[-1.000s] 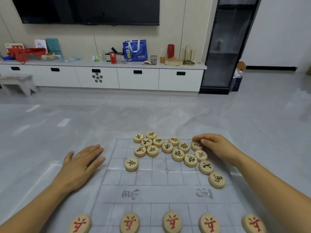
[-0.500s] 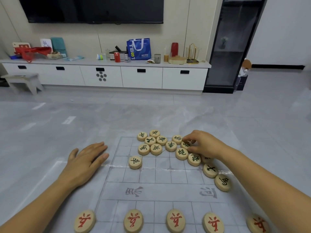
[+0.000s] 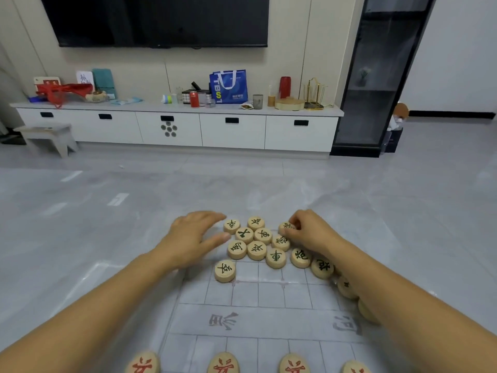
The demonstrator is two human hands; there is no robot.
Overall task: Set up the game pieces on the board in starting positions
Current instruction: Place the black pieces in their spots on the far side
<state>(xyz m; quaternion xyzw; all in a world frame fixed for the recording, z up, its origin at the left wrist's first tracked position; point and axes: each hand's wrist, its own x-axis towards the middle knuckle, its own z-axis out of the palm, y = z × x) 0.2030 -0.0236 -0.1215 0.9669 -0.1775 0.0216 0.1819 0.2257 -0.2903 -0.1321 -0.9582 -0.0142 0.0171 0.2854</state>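
A clear plastic xiangqi board (image 3: 269,294) lies on the grey floor. Several round wooden pieces with black characters (image 3: 256,250) sit bunched at its far side. One black-marked piece (image 3: 224,270) lies apart, nearer to me on the left. A row of red-marked pieces (image 3: 223,363) runs along the bottom edge. My right hand (image 3: 309,232) has its fingers curled and pinches a black-marked piece (image 3: 285,227) at the cluster's far right. My left hand (image 3: 193,235) is blurred, fingers spread, at the cluster's left edge beside a piece (image 3: 231,225). My right forearm hides some pieces on the right.
A long white TV cabinet (image 3: 172,127) with bags, cans and cups stands against the far wall under a black television (image 3: 158,20). A small stool (image 3: 48,135) is at far left and a dark glass cabinet (image 3: 376,76) at right. Grey floor surrounds the board.
My left hand came off the floor left of the board and reached forward to the cluster's left edge. My right hand shifted left and farther, closing its fingers on a piece.
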